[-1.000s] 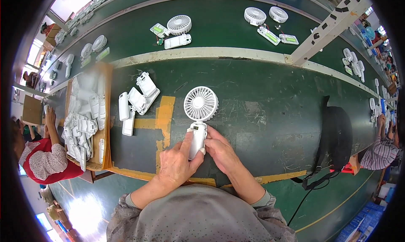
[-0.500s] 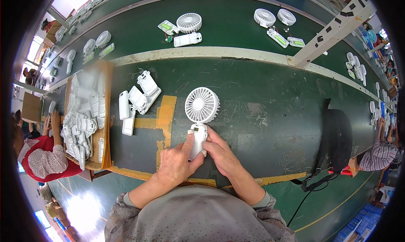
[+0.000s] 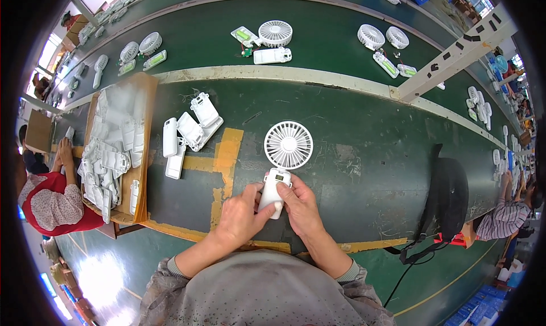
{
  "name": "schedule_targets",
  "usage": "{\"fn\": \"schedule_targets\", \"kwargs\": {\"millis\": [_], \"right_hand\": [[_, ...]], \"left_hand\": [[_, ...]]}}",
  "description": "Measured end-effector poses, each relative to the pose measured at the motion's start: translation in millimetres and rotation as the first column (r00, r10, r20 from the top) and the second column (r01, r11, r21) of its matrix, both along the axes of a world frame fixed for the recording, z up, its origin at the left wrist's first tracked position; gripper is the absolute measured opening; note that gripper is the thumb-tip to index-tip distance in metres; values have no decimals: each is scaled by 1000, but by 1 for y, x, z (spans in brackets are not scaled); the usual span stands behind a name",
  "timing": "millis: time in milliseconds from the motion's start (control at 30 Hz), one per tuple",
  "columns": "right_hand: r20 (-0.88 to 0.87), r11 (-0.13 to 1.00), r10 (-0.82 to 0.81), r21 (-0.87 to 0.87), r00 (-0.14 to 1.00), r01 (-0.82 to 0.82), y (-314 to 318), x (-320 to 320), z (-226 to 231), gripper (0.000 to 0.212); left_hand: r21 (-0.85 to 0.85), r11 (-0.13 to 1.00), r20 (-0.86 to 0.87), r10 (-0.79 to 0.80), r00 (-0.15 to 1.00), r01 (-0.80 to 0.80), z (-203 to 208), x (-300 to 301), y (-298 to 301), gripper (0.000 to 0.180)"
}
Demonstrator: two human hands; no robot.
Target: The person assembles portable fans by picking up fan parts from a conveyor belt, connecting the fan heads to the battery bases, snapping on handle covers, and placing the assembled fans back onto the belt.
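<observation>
A white handheld fan (image 3: 288, 145) is held between my two hands, its round grille facing up and away from me. Its handle, with a small dark display window near the top, points toward my body. My left hand (image 3: 238, 215) closes on the handle's left side, thumb across its lower end. From the right, my right hand (image 3: 301, 208) grips the handle, thumb on the front face just below the display. The fingers behind the handle are partly hidden. To the left lie several loose white handle shells (image 3: 192, 128) on the dark table.
A cardboard box (image 3: 147, 155) of white shells stands at the left. Beyond a pale rail (image 3: 250, 71), a green conveyor belt (image 3: 324, 44) carries fans and parts with green batteries. A black bag (image 3: 452, 189) lies at the right. Other people sit at both sides.
The fan has turned so its grille faces me more squarely and has shifted slightly right. My right thumb has moved up the handle. Parts on the belt have shifted right in view.
</observation>
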State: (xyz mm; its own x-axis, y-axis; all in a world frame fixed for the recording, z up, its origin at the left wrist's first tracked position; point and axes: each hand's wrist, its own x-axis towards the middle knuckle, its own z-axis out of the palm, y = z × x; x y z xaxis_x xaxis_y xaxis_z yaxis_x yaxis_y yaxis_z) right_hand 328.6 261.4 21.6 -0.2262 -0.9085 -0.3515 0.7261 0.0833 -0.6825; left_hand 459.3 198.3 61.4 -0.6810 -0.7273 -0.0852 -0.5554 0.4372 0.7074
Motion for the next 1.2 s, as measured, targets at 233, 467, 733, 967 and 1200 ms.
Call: {"fn": "schedule_targets", "kwargs": {"millis": [233, 467, 733, 967, 1200], "right_hand": [[53, 988, 13, -157, 999, -4, 2, -1, 12, 41], [-43, 988, 18, -151, 999, -25, 12, 0, 36, 53], [-17, 985, -29, -172, 999, 26, 18, 6, 40, 50], [-2, 990, -61, -128, 998, 61, 14, 7, 36, 42], [-12, 992, -121, -43, 993, 121, 3, 9, 24, 32]], "left_hand": [[582, 813, -77, 22, 997, 27, 1, 3, -11, 35], [220, 971, -170, -58, 984, 96, 23, 1, 3, 28], [121, 982, -189, -120, 975, 144, 23, 4, 8, 34], [180, 977, -183, -80, 980, 114, 20, 4, 4, 32], [146, 989, -15, 19, 1000, -17, 11, -1, 2, 36]]}}
